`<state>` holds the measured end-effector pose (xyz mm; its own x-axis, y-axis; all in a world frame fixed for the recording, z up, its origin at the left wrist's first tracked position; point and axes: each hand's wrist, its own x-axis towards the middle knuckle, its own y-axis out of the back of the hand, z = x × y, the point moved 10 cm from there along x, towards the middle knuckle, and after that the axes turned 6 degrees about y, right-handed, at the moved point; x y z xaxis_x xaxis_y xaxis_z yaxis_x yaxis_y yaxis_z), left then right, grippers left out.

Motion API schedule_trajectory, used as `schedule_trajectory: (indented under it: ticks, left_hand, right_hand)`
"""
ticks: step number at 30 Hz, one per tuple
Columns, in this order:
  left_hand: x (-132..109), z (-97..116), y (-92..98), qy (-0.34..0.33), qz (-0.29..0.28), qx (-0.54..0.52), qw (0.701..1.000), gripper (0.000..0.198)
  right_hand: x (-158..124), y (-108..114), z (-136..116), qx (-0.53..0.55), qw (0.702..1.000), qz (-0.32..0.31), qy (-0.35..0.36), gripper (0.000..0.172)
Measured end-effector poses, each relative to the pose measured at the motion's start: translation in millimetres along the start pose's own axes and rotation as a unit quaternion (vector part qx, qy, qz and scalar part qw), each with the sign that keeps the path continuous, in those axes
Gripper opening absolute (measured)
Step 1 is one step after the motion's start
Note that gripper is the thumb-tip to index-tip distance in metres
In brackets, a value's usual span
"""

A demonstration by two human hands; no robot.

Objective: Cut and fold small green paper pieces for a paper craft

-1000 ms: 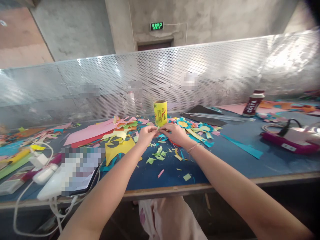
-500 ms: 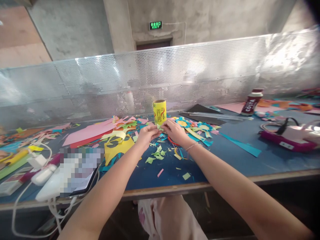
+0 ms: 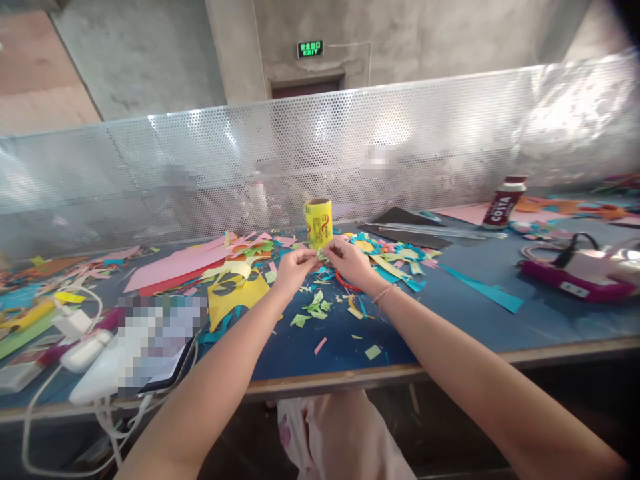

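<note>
Between my fingertips is a small piece of light green paper. My left hand pinches it from the left, and my right hand pinches it from the right. Both hands are closed and held above the table, just in front of a yellow cardboard tube that stands upright. Below them lies a little heap of light green paper scraps. A red ring-like loop is partly hidden under my right hand.
Yellow cut paper and pink sheets lie to the left, near a tablet and white cables. Rightward are a blue paper strip, a Costa bottle and a purple power strip. A perforated metal screen runs behind.
My hands stay together at the same place, with only slight finger movement around the green paper. The whole view has shifted very slightly.
</note>
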<state>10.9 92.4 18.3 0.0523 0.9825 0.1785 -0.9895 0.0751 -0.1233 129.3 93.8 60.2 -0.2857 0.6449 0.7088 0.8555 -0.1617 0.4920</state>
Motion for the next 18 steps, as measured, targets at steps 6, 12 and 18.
schedule_trajectory:
  ticks: [6,12,18]
  left_hand:
    - [-3,8,0.5,-0.026,0.010,0.024,0.999,0.014]
    - [-5,11,1.8,-0.022,0.018,0.011,1.000,0.013]
    - [-2,3,3.9,0.002,0.031,-0.021,0.999,0.011]
  right_hand:
    - [-2,3,1,0.038,0.999,0.020,-0.017,0.019]
    - [-3,4,-3,0.051,0.998,0.031,-0.010,0.017]
    - [-2,2,9,0.117,0.991,0.052,-0.031,0.017]
